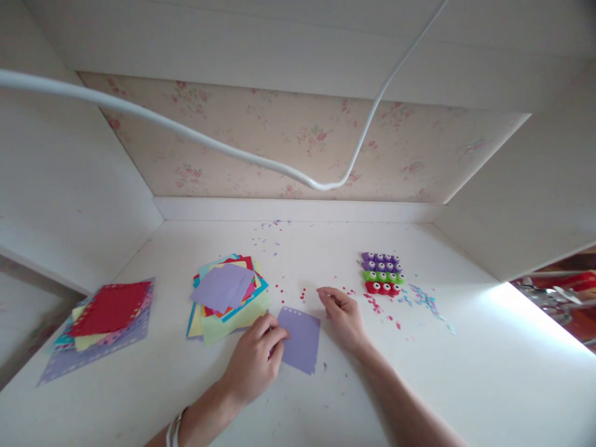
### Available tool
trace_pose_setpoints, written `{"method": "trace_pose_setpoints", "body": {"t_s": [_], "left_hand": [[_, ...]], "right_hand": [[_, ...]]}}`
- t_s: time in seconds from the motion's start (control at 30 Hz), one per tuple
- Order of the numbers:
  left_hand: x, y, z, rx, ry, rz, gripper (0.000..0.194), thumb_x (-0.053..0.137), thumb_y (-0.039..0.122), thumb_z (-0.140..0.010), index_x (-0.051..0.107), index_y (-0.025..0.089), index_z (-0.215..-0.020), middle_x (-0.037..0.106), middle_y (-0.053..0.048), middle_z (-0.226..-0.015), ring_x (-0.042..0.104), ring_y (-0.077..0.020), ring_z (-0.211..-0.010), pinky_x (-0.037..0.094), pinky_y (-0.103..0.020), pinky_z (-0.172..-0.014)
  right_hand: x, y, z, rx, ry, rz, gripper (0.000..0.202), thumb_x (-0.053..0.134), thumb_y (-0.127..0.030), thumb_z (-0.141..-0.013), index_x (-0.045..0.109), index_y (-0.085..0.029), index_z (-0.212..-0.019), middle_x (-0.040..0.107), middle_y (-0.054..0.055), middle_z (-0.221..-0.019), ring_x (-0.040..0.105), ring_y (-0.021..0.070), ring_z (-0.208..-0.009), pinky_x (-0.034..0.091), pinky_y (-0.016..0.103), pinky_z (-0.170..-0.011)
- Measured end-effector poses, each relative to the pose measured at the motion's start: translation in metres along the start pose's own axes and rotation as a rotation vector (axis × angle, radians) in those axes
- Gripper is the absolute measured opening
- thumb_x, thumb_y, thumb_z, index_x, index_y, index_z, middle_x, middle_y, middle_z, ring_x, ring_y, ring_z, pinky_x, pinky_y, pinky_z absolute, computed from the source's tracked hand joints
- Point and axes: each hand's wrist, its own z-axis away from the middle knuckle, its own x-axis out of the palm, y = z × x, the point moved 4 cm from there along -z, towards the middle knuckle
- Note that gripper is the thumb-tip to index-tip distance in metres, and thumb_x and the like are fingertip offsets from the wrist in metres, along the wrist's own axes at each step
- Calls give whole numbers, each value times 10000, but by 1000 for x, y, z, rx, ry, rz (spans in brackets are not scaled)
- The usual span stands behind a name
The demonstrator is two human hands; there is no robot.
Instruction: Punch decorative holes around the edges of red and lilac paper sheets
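Note:
A square sheet of purple paper lies on the white tabletop, with a row of punched holes along its far edge. My left hand has its fingers curled and closed on the sheet's left edge. To the right of the sheet, my right hand rests with thumb and fingers drawn together in a pinch; what is between them, if anything, is too small to make out. Left of the sheet sits a loose pile of coloured papers, a purple piece on top.
At the far left lies a stack of hole-edged sheets, a red one uppermost. Rows of purple, green and red eye-topped figures stand at right, beside scattered paper bits. A white cable hangs across the view ahead.

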Motion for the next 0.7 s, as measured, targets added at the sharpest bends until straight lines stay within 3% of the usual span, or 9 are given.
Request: {"method": "trace_pose_setpoints", "body": {"t_s": [0.1, 0.2, 0.33, 0.43, 0.53, 0.63, 0.7], "left_hand": [[0, 4, 0, 33, -31, -39, 228, 453, 83, -866, 641, 211, -876, 559, -46, -840, 547, -177, -800, 471, -353, -775], [-2, 7, -1, 47, -45, -82, 233, 464, 88, -860, 651, 225, -861, 567, -42, -810, 548, -188, -797, 467, -384, -799], [-2, 5, -2, 31, -19, -70, 221, 455, 115, -884, 646, 224, -905, 577, -43, -839, 559, -188, -818, 469, -405, -835], [-3, -1, -1, -1, 41, -45, 218, 452, 156, -905, 634, 228, -1001, 579, -60, -928, 566, -198, -888, 475, -404, -851], [-7, -5, -3, -85, 144, 48, 208, 468, 215, -915, 616, 229, -1061, 571, -75, -1023, 561, -207, -990, 472, -400, -903], [-7, 3, -16, -183, 200, 251, 208, 485, 287, -917, 605, 229, -1077, 571, -78, -1126, 540, -210, -1095, 447, -406, -975], [2, 15, -35, -250, 204, 457, 232, 481, 338, -919, 603, 231, -1085, 569, -75, -1207, 526, -208, -1153, 445, -392, -992]], "right_hand": [[-7, 4, -7, 104, 94, -246, 385, 628, -516, -777, 668, -165, -929, 362, -68, -510, 264, 83, -432, 171, 232, -415], [-7, 3, -10, 128, 69, -312, 398, 629, -534, -772, 646, -171, -934, 318, -86, -479, 234, 80, -415, 138, 226, -407], [-4, 2, -7, 75, 62, -262, 406, 532, -563, -836, 599, -181, -957, 373, -80, -469, 279, 83, -398, 189, 214, -388], [-15, -6, -4, -31, 168, -288, 354, 510, -531, -863, 561, -194, -962, 478, -53, -540, 370, 86, -411, 287, 214, -400], [-51, -17, -4, -168, 359, -378, 275, 551, -453, -857, 562, -203, -972, 600, 1, -723, 489, 95, -508, 416, 242, -511], [-111, -20, -13, -237, 617, -426, 249, 618, -411, -802, 600, -198, -930, 622, 22, -819, 541, 110, -600, 448, 255, -565], [-152, -15, -25, -258, 736, -406, 253, 640, -387, -773, 620, -202, -944, 641, 34, -893, 569, 122, -687, 457, 258, -613]]}}
